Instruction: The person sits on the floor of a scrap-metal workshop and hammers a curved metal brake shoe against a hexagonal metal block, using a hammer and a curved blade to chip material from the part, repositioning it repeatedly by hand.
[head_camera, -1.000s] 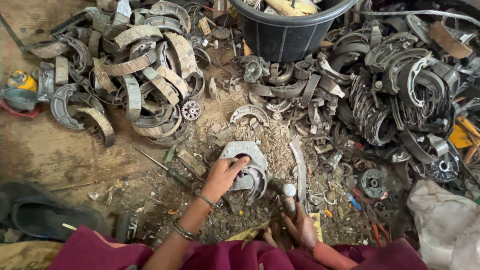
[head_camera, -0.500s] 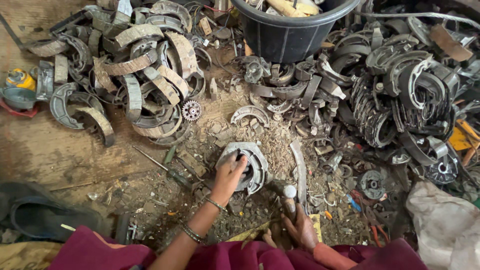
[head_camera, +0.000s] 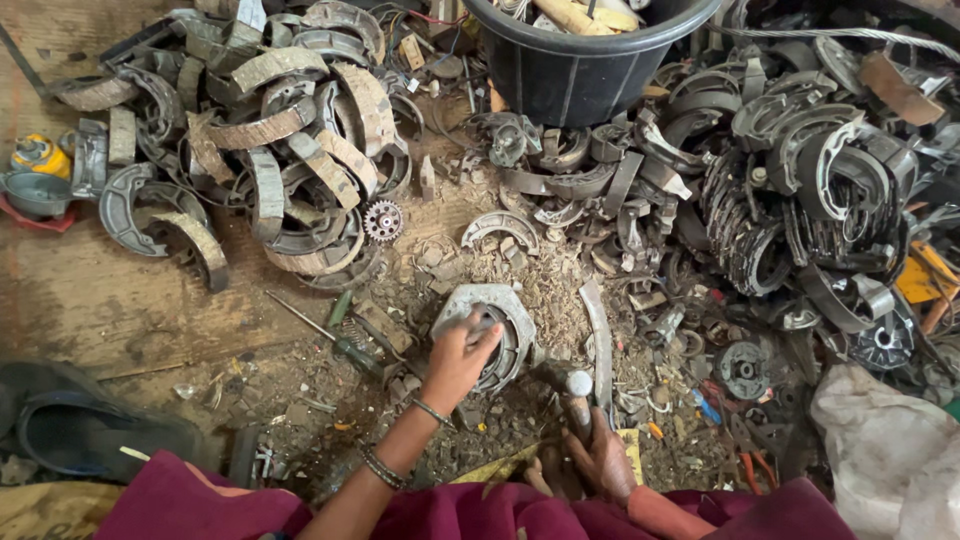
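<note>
Left hand (head_camera: 458, 362) reaches forward, fingers clamped on brake shoe (head_camera: 490, 325) lying on floor, well below the black bucket (head_camera: 585, 60). Right hand (head_camera: 598, 462), drawn in close to the body, fist closed around hammer (head_camera: 570, 395) just right of the shoe.

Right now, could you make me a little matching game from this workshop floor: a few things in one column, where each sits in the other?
Things:
1. black bucket
2. small gear wheel
3. hammer
4. brake shoe

Places:
a. gripped in the right hand
b. under the left hand
c. top centre, holding scrap
d. below the left-side pile of lined brake shoes

Pairs: 1-c, 2-d, 3-a, 4-b
</note>
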